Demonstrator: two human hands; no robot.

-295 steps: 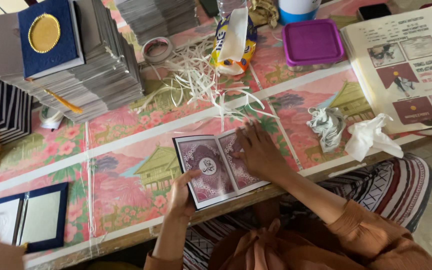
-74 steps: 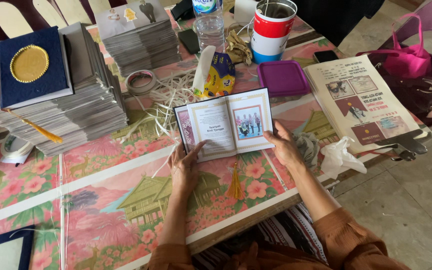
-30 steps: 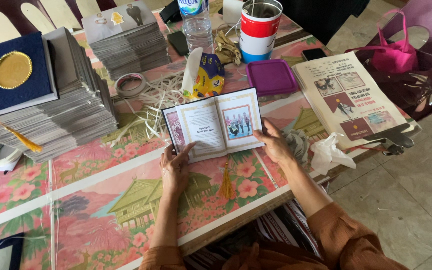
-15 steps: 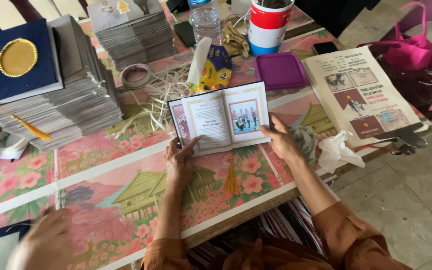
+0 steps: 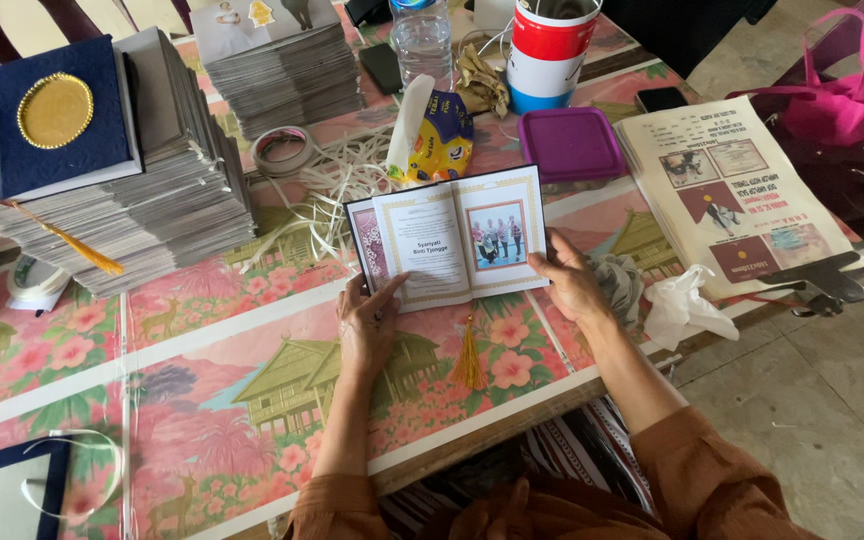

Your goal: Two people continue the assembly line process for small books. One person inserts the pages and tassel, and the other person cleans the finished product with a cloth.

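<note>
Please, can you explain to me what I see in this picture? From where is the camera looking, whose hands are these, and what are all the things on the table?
There is no machine here. A camera worn on a person's head looks down at that person's own two hands. The left hand and the right hand hold an open booklet by its lower corners; a gold tassel hangs from it. They work over a table with a flowered cover. On it lie tall stacks of booklets, a dark blue cover with a gold disc, a roll of tape, a purple lidded box, a water bottle and printed sheets.
</note>
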